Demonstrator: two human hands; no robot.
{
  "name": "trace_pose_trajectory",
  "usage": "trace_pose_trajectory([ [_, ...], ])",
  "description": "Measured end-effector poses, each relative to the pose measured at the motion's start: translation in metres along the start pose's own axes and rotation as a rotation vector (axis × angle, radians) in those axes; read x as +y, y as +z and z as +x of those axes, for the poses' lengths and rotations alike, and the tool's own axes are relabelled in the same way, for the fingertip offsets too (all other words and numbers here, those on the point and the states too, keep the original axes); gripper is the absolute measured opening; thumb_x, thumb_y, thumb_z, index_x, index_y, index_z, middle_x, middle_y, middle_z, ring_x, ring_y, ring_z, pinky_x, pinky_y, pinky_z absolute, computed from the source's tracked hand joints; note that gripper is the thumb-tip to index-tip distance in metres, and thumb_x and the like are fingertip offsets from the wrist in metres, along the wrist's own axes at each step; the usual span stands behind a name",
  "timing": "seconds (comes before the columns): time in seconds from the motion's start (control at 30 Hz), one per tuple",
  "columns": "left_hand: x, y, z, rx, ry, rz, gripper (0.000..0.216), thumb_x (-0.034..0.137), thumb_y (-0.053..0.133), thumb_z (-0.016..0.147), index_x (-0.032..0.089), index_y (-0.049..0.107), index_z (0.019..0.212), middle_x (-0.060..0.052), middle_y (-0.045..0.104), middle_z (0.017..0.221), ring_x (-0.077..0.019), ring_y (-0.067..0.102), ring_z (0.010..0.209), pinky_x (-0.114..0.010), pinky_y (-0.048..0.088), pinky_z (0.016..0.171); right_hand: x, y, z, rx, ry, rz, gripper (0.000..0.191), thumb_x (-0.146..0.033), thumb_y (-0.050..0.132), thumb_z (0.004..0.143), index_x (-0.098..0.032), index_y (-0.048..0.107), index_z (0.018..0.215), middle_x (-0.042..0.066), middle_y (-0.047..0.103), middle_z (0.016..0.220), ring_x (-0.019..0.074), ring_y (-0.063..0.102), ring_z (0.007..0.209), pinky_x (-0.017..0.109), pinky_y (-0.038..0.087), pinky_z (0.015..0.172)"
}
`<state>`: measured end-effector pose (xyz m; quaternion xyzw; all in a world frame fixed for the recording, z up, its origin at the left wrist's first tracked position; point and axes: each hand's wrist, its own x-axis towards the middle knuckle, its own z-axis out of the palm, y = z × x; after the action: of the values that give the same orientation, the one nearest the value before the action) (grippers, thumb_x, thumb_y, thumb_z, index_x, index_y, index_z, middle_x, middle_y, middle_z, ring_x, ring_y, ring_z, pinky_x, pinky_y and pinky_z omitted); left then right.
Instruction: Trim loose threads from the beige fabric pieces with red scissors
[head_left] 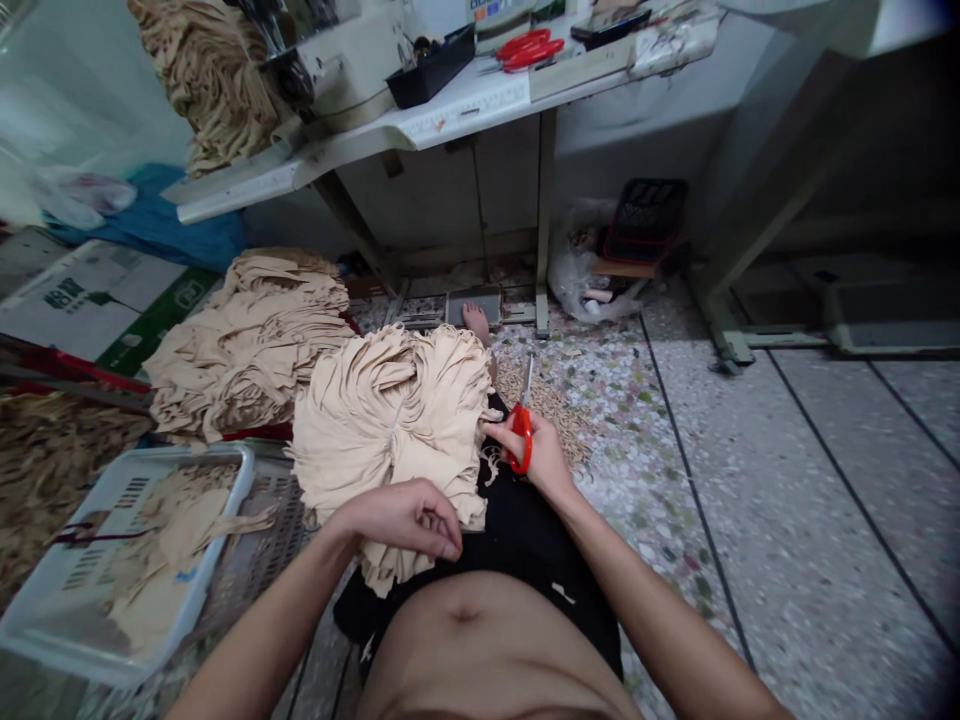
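A thick bundle of beige fabric pieces [442,400], drawn together at its middle, rests on my lap over black shorts. My left hand [409,515] lies over the bundle's near edge with its fingers curled in; anything inside them is hidden. My right hand [544,455] holds red-handled scissors [521,440], the blades pointing away from me. Its thumb and forefinger reach the bundle's right edge, where thin strips of fabric hang down. Whether they pinch a strip, I cannot tell.
To the left stand another fabric pile [247,340] and a white basket [240,470] with beige pieces. Ahead is a sewing table [480,105] bearing a machine [352,65], a black tray [431,70] and more red scissors [529,48]. Scraps [566,425] litter the speckled floor.
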<state>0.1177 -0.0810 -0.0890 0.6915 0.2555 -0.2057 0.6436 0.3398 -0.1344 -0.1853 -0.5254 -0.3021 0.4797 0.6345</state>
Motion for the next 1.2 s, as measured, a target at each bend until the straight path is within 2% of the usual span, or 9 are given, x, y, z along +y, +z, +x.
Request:
trace_pose_trajectory([
  [0.07,0.010,-0.003,-0.006,0.164,0.017,-0.083,0.038,0.049,0.077,0.084,0.012,0.078,0.094,-0.007,0.070,0.074,-0.0130,0.060,0.061,-0.021,0.046,0.059,-0.005,0.014,0.016,0.004,-0.025,0.042,0.049,-0.054,0.089,0.066,-0.020,0.055,0.074,0.001,0.067,0.067,0.0131,0.055,0.052,0.025,0.045,0.051],
  [0.17,0.023,-0.015,-0.009,0.568,0.137,-0.085,0.038,0.048,0.074,0.086,0.011,0.075,0.090,-0.004,0.066,0.073,-0.0113,0.056,0.060,-0.020,0.043,0.057,-0.017,0.030,0.030,0.033,-0.070,0.072,0.048,-0.051,0.090,0.062,-0.020,0.055,0.074,0.002,0.069,0.074,0.0142,0.058,0.059,0.027,0.049,0.058],
  [0.23,0.028,-0.024,-0.005,0.815,0.248,-0.012,0.034,0.045,0.073,0.089,0.012,0.074,0.095,-0.006,0.067,0.083,-0.0133,0.060,0.071,-0.021,0.047,0.065,-0.030,0.035,0.030,0.021,-0.087,0.095,0.045,-0.049,0.087,0.066,-0.020,0.054,0.076,0.000,0.066,0.072,0.0140,0.057,0.058,0.027,0.048,0.057],
  [0.3,0.031,-0.033,0.002,0.921,0.353,0.063,0.033,0.041,0.073,0.090,0.014,0.073,0.109,-0.009,0.068,0.101,-0.0176,0.064,0.090,-0.025,0.051,0.080,-0.043,0.034,0.026,-0.018,-0.117,0.114,0.039,-0.044,0.084,0.071,-0.021,0.053,0.077,-0.002,0.062,0.069,0.0136,0.055,0.056,0.027,0.047,0.056],
  [0.4,0.033,-0.038,0.015,0.820,0.413,0.073,0.039,0.038,0.074,0.089,0.017,0.070,0.121,-0.010,0.067,0.115,-0.0210,0.063,0.104,-0.031,0.050,0.092,-0.060,0.026,0.016,-0.087,-0.172,0.131,0.034,-0.037,0.082,0.073,-0.021,0.052,0.079,0.000,0.064,0.074,0.0143,0.057,0.058,0.028,0.049,0.058],
  [0.57,0.043,-0.033,0.032,0.603,0.355,-0.096,0.035,0.045,0.078,0.083,0.010,0.073,0.088,-0.006,0.065,0.085,-0.0159,0.060,0.076,-0.025,0.047,0.068,-0.076,0.012,0.003,-0.023,-0.206,-0.004,0.037,-0.040,0.085,0.072,-0.021,0.053,0.077,0.000,0.064,0.072,0.0153,0.057,0.058,0.028,0.047,0.057],
  [0.8,0.063,-0.030,0.042,0.514,0.319,-0.217,0.039,0.045,0.082,0.079,0.009,0.073,0.092,-0.004,0.064,0.079,-0.0109,0.054,0.066,-0.021,0.039,0.060,-0.059,-0.010,-0.024,-0.049,-0.112,-0.117,0.045,-0.059,0.077,0.080,-0.022,0.053,0.075,0.000,0.062,0.060,0.0162,0.055,0.053,0.028,0.045,0.054],
  [1.0,0.050,-0.032,0.045,0.594,0.215,-0.307,0.042,0.045,0.087,0.072,0.009,0.072,0.085,-0.003,0.065,0.074,-0.0095,0.054,0.061,-0.020,0.037,0.057,-0.008,-0.037,-0.067,-0.296,-0.007,-0.309,0.042,-0.060,0.063,0.092,-0.021,0.052,0.080,-0.001,0.058,0.065,0.0153,0.052,0.058,0.026,0.042,0.055],
  [1.2,0.046,-0.026,0.048,0.615,0.185,-0.290,0.042,0.046,0.087,0.071,0.009,0.074,0.085,-0.004,0.068,0.075,-0.0118,0.057,0.063,-0.021,0.040,0.060,-0.008,-0.034,-0.081,-0.463,-0.092,-0.512,0.038,-0.055,0.049,0.102,-0.021,0.051,0.085,-0.001,0.058,0.076,0.0155,0.050,0.067,0.027,0.041,0.064],
])
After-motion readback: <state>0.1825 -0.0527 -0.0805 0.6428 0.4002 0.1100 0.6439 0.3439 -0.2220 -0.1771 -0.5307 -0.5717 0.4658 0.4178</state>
